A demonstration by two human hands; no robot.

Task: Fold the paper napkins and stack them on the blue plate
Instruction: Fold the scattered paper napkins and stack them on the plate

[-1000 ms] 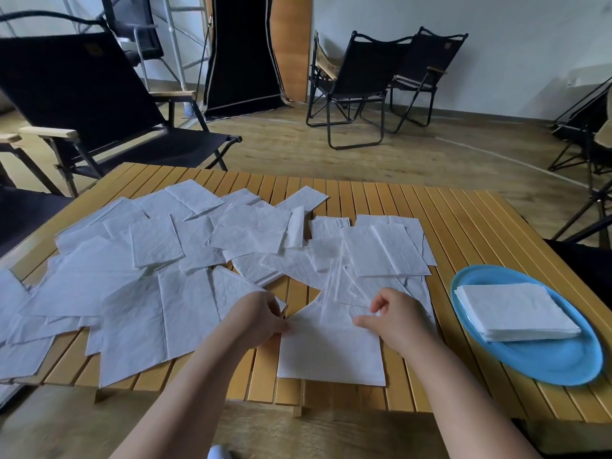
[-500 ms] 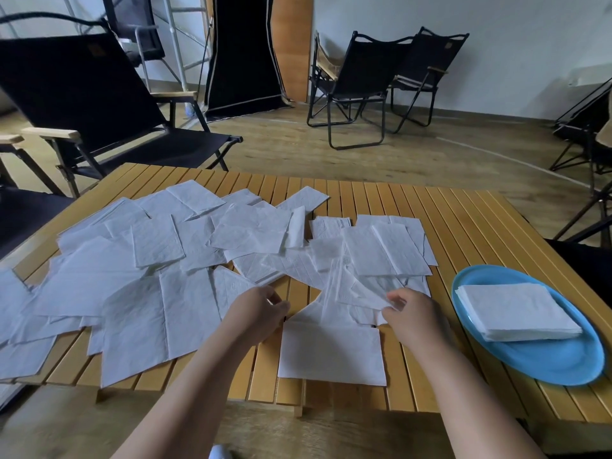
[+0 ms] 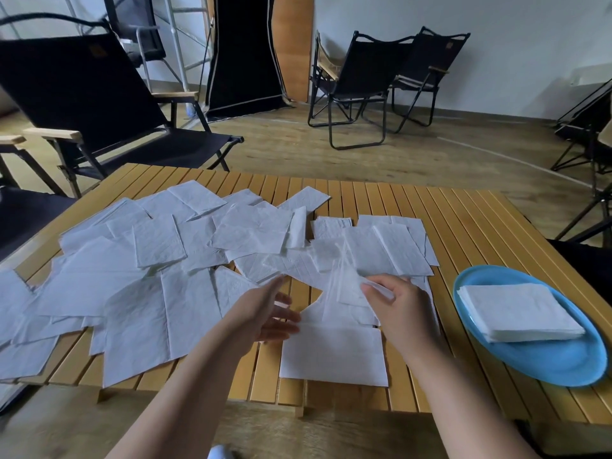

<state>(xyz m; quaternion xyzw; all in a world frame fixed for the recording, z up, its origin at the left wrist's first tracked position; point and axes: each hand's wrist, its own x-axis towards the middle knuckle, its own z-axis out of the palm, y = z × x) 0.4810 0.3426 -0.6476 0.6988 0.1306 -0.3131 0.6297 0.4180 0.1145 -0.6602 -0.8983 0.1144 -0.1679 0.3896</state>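
Note:
Several white paper napkins [image 3: 159, 266] lie spread over the left and middle of the slatted wooden table [image 3: 463, 233]. One napkin [image 3: 334, 354] lies flat near the front edge between my hands. My right hand [image 3: 400, 309] pinches a corner of a napkin [image 3: 344, 286] and lifts it off the pile, blurred by motion. My left hand [image 3: 265, 313] hovers with fingers spread at the left edge of the flat napkin. A blue plate [image 3: 543, 362] at the right holds a stack of folded napkins [image 3: 516, 311].
Black folding chairs stand around the table: one [image 3: 99, 104] at the far left, two [image 3: 381, 81] at the back by the wall. A dark chair [image 3: 583, 270] sits just right of the table. The table's front edge runs close below my forearms.
My right hand has pulled a napkin up off the pile and drawn it toward me. My left hand has opened from a loose curl to spread fingers.

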